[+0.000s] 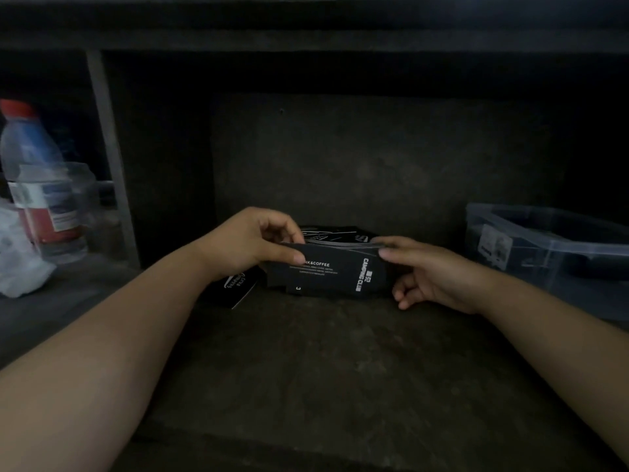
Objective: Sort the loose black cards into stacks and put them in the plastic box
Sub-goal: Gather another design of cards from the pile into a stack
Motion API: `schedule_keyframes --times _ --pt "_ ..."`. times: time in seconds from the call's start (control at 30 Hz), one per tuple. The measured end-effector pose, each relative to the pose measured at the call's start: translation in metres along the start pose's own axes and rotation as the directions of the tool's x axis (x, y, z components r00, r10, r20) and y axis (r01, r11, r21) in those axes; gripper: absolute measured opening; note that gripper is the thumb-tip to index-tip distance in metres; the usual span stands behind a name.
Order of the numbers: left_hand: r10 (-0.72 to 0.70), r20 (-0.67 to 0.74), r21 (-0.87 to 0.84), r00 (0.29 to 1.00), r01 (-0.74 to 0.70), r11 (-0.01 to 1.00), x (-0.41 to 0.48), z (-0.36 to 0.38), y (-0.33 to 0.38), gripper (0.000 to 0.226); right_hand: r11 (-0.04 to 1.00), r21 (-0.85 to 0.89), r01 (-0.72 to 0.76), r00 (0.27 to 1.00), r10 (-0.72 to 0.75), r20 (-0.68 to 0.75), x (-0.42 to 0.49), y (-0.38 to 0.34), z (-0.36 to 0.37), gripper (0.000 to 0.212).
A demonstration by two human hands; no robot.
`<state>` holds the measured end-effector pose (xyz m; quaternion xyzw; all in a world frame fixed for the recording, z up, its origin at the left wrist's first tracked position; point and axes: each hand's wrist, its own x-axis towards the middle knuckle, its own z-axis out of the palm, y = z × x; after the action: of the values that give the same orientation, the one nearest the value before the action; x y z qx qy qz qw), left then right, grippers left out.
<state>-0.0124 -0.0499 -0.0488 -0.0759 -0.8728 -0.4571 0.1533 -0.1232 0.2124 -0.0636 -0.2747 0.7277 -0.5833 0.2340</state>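
While the 2 hands are meeting over the middle of the dark bench (pixel 306 362), they are holding a stack of black cards (pixel 326 274) between them, just above the surface. The stack's long axis is running left to right, from hand to hand. Its printed face is tilting up toward the camera, and the layered top edges of the cards are showing as thin pale lines. White lettering ending in "NK&COFFEE" is reading level across the left half, while "CAMPING CLUB" is running the short way down the face near the right end.

The left hand (pixel 248 240) is gripping the left end, its thumb pressing on the printed face and its fingers curling over the top edge. The right hand (pixel 429 270) is pinching the right end, with its lower fingers curling loosely underneath and grasping nothing.

More loose black cards (pixel 335 232) are lying in a heap just behind the stack, toward the back of the bench. 1 separate black card (pixel 236 287) is lying flat beneath the left wrist, its long axis slanting toward the camera. The clear plastic box (pixel 551 247) is standing at the right, apart from the stack, its contents too dim to make out. A red-capped bottle (pixel 29 148) is standing at the far left.
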Motion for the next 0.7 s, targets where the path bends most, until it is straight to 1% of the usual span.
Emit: schedule_keyframes --times 0.07,0.17,0.3,0.37,0.5,0.57,0.63,0.7 --pt "-0.017 0.024 0.008 1.0 0.016 1.0 0.0 -0.002 -0.001 0.02 0.999 -0.034 0.021 1.0 -0.021 -0.023 0.001 0.002 0.002 0.047" --pt "-0.048 0.088 0.04 0.995 0.044 0.998 -0.001 -0.008 -0.002 0.034 0.998 -0.048 0.04 0.999 -0.042 -0.035 0.002 0.004 0.003 0.042" --pt "-0.178 0.232 0.028 0.956 0.177 0.984 -0.002 -0.017 -0.008 0.059 0.996 -0.074 0.058 0.998 -0.06 -0.028 0.002 0.005 0.002 0.043" --pt "-0.202 0.259 0.012 0.945 0.206 0.979 -0.003 -0.016 -0.009 0.061 0.994 -0.09 0.063 0.998 -0.064 -0.015 0.002 0.004 0.002 0.045" --pt "-0.194 0.24 -0.04 0.951 0.209 0.977 -0.003 -0.014 -0.006 0.06 0.985 -0.161 0.066 0.998 -0.063 0.026 0.001 0.004 -0.002 0.056" --pt "-0.175 0.204 -0.055 0.963 0.19 0.98 -0.004 -0.015 -0.005 0.058 0.982 -0.173 0.072 0.997 -0.067 0.031 0.004 0.007 -0.004 0.062" --pt "-0.128 0.097 -0.082 0.987 0.136 0.987 -0.002 -0.016 -0.003 0.047 0.982 -0.175 0.068 0.998 -0.065 0.026 0.007 0.008 -0.006 0.065" --pt "-0.082 -0.06 -0.181 0.995 0.07 0.981 0.0 -0.019 -0.003 0.035 0.98 -0.191 0.065 0.998 -0.063 0.014 0.01 0.01 -0.008 0.066"
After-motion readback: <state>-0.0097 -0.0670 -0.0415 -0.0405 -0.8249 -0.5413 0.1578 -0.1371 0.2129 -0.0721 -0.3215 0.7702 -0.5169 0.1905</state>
